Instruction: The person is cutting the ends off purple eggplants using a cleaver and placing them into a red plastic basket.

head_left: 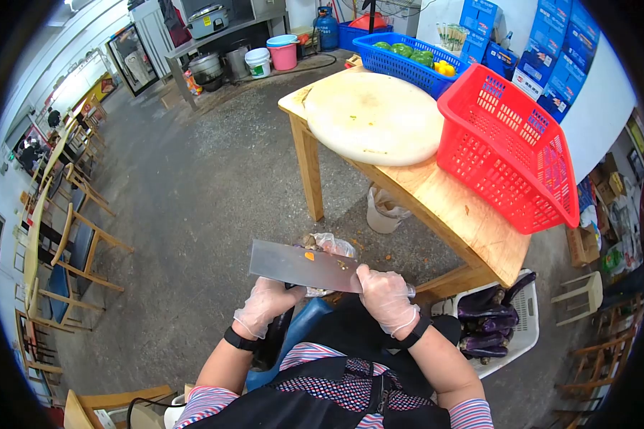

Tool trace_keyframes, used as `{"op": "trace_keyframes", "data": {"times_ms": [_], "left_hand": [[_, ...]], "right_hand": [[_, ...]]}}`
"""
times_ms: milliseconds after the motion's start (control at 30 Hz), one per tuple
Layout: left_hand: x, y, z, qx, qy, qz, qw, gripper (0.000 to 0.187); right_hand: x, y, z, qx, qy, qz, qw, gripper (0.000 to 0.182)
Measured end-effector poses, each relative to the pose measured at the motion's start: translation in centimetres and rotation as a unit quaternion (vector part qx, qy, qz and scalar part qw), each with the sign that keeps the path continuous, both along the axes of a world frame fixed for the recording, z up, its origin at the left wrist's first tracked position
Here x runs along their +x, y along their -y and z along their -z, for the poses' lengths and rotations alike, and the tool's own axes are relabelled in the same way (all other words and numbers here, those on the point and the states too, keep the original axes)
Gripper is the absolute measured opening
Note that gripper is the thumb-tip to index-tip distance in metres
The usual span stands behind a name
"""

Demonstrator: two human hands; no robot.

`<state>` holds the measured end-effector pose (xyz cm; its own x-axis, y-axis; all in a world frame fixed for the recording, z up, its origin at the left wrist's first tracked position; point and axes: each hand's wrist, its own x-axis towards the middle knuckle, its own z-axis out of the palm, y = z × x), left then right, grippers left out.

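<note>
My right hand (386,294), in a clear plastic glove, is closed around the handle of a wide cleaver (286,262). Its blade points left across the front of my body, and a small orange scrap and other bits cling to it. My gloved left hand (265,306) is closed just below the blade, its fingers partly hidden. From it a long, dark, glossy eggplant (273,342) hangs down beside my lap. More purple eggplants (488,325) lie in a white basket (528,314) to my right. Beyond the blade, on the floor, is a clear plastic bag (336,244), its contents partly covered.
A wooden table (472,214) ahead bears a round cutting board (372,118), a red basket (472,136) and a blue basket (379,61) of green and yellow vegetables. Under it stands a lined bin (385,218). Chairs (79,250) line the left; a stool (581,297) stands right.
</note>
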<state>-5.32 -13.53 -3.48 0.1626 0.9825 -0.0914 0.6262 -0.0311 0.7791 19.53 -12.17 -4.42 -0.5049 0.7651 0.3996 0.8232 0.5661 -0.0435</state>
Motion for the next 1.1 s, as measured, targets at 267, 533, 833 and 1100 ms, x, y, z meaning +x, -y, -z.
{"op": "trace_keyframes", "data": {"times_ms": [267,533,833,1100], "left_hand": [[0.5,-0.1,-1.9,-0.070,-0.083,-0.087,0.990,0.064],[-0.1,0.1,-2.3,-0.091,0.054,-0.073,0.992,0.062],[1.3,0.8,-2.4,-0.191,0.416,-0.067,0.887,0.059],[1.0,0.4,0.6,0.017,0.106,-0.067,0.992,0.043]], "right_hand": [[-1.9,0.0,1.2,-0.152,-0.081,0.056,0.983,0.010],[-1.4,-0.8,1.4,-0.332,-0.284,0.051,0.898,0.022],[0.0,0.4,-0.8,-0.207,-0.162,0.053,0.963,0.013],[1.3,0.8,0.2,-0.097,-0.120,0.012,0.988,0.008]]}}
